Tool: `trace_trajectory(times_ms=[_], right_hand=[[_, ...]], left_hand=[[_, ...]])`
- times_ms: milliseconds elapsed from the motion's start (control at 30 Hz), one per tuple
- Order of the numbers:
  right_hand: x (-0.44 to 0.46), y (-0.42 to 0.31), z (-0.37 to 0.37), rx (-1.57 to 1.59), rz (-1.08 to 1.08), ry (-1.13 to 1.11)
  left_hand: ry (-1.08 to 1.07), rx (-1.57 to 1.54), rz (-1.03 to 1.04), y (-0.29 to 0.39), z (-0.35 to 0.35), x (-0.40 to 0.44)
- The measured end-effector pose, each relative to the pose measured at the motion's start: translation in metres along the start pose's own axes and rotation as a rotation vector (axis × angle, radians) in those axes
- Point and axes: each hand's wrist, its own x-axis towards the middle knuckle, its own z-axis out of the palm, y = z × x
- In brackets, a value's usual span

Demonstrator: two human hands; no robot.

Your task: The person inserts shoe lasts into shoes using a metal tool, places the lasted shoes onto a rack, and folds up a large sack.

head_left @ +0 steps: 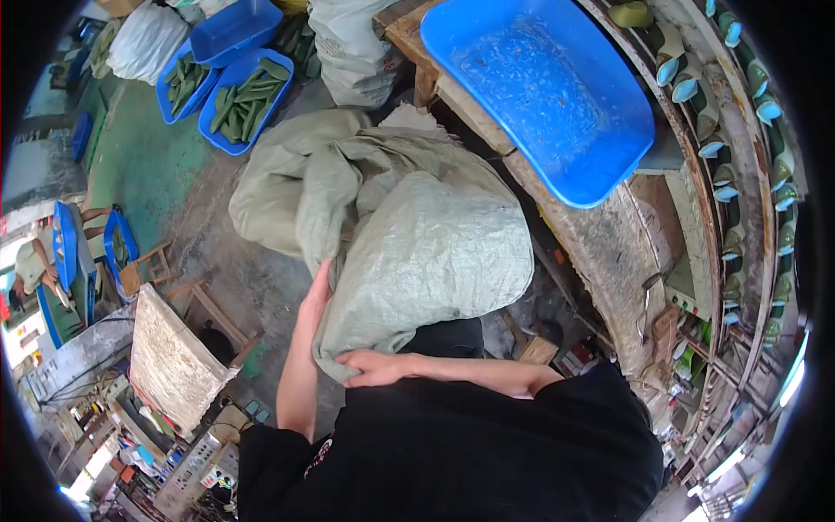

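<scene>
A large pale green woven sack (435, 252) bulges in front of my body, tilted with its near end toward my waist. My right hand (374, 367) grips the sack's near edge, fingers closed around the fabric. On the sack's left side, my left hand (318, 287) holds a fold; the cloth hides part of its fingers. Directly beyond lies another crumpled green woven sack (287, 183), touching the first one. What is inside the sacks is hidden.
A blue tub (539, 96) with white flakes rests on the bench at right. Blue crates (228, 148) of long green pieces stand on the floor at upper left. A white cloth-covered seat (174, 361) is at left, near another person (36, 265). Racks of hanging pieces (726, 174) curve along the right.
</scene>
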Motion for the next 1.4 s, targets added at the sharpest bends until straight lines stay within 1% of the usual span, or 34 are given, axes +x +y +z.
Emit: trace_trajectory(times_ms=[33,100,133,167,233,267,300,333,367,433,467,500,533,567,600,633,667,700,733,767,800,833,867,900,967,1000,1067,1167,1200,1233,1267,1333,1367,1400], right_hand=[[0.019,0.012,0.011,-0.076,0.021,0.044],[0.067,-0.006,0.014,-0.139,0.161,-0.215],[0.082,0.0,0.027,-0.292,0.2,-0.236],[0.092,0.009,0.028,-0.293,0.2,-0.204],[0.102,0.012,0.018,-0.235,0.227,-0.395],[0.094,0.015,0.014,-0.181,0.176,-0.147],[0.087,0.019,0.004,-0.268,0.249,-0.084],[0.081,0.02,-0.005,-0.352,0.322,-0.029],[0.077,0.023,-0.009,-0.519,0.492,-0.154],[0.072,0.042,0.017,-0.527,0.414,-0.279],[0.074,0.063,0.039,-0.508,0.289,-0.339],[0.073,0.055,0.049,-0.495,0.208,-0.283],[0.073,0.067,0.056,-0.459,0.108,-0.26],[0.072,0.08,0.063,-0.425,0.008,-0.239],[0.071,0.065,0.045,-0.351,0.167,-0.365],[0.07,0.035,0.015,-0.273,0.32,-0.481],[0.057,0.012,-0.023,-0.193,0.243,-0.318],[0.038,-0.006,-0.059,0.079,0.075,0.017],[0.019,-0.024,-0.095,0.438,0.14,0.33],[-0.002,-0.007,-0.134,0.333,-0.021,0.694],[-0.022,-0.009,-0.176,0.265,-0.01,1.012],[-0.041,0.029,-0.217,-0.031,0.09,1.318],[-0.064,0.064,-0.263,-0.139,0.23,1.452],[-0.085,0.117,-0.303,0.114,0.108,1.475],[-0.105,0.187,-0.357,0.03,0.515,1.468],[-0.108,0.223,-0.382,0.031,0.521,1.471],[-0.109,0.285,-0.406,0.178,0.741,1.6],[-0.076,0.303,-0.412,0.04,0.887,1.703],[-0.067,0.332,-0.416,0.063,0.88,1.68],[-0.054,0.346,-0.412,0.046,0.859,1.652],[-0.035,0.358,-0.405,0.03,0.838,1.616],[0.011,0.312,-0.374,0.201,0.798,1.392],[0.037,0.278,-0.357,0.338,0.757,1.298],[0.06,0.242,-0.345,0.509,0.859,1.146]], left_hand=[[-0.024,0.102,-0.02,0.007,-0.002,-0.017],[-0.019,0.265,-0.04,-0.006,-0.006,-0.038],[-0.007,0.342,-0.039,-0.015,-0.011,-0.041],[0.006,0.354,-0.033,-0.024,-0.016,-0.042],[0.013,0.222,-0.065,-0.026,-0.037,-0.047],[0.008,0.093,-0.104,-0.015,-0.046,-0.057],[-0.032,-0.011,-0.089,-0.007,-0.052,-0.064],[-0.079,-0.106,-0.056,0.005,-0.052,-0.074],[-0.194,-0.161,0.105,0.013,-0.045,-0.083],[-0.149,0.097,-0.052,0.002,-0.019,-0.075],[-0.274,0.95,-0.077,-0.02,-0.052,-0.034],[0.008,1.556,-0.386,-0.011,0.07,-0.077],[-0.165,1.507,0.529,-0.083,-0.023,-0.014],[-0.046,1.646,0.382,-0.084,-0.028,-0.001],[0.086,1.767,0.221,-0.084,-0.032,0.004],[0.343,1.446,0.071,-0.06,-0.021,-0.007],[0.424,1.256,0.152,-0.049,-0.055,-0.003],[0.49,1.066,0.246,-0.04,-0.091,0.001],[0.518,0.803,0.304,-0.032,-0.113,-0.005],[0.512,0.534,0.328,-0.028,-0.13,-0.016],[0.488,0.317,0.32,-0.032,-0.148,-0.03],[0.47,0.145,0.311,-0.036,-0.161,-0.04],[0.455,0.048,0.295,-0.045,-0.171,-0.044],[0.452,0.004,0.275,-0.052,-0.172,-0.046],[0.461,-0.021,0.237,-0.071,-0.182,-0.036],[0.47,-0.001,0.227,-0.08,-0.186,-0.025],[0.5,0.096,0.244,-0.092,-0.192,-0.003],[0.578,0.489,0.486,-0.084,-0.214,0.021],[0.541,0.43,0.529,-0.066,-0.222,0.026],[0.325,-0.158,0.237,-0.037,-0.229,0.025],[0.419,-0.123,0.257,-0.01,-0.209,0.02],[0.679,0.557,0.503,0.012,-0.161,0.011],[0.646,0.659,0.63,0.002,-0.102,0.005],[0.501,1.029,0.564,-0.006,-0.074,-0.007]])
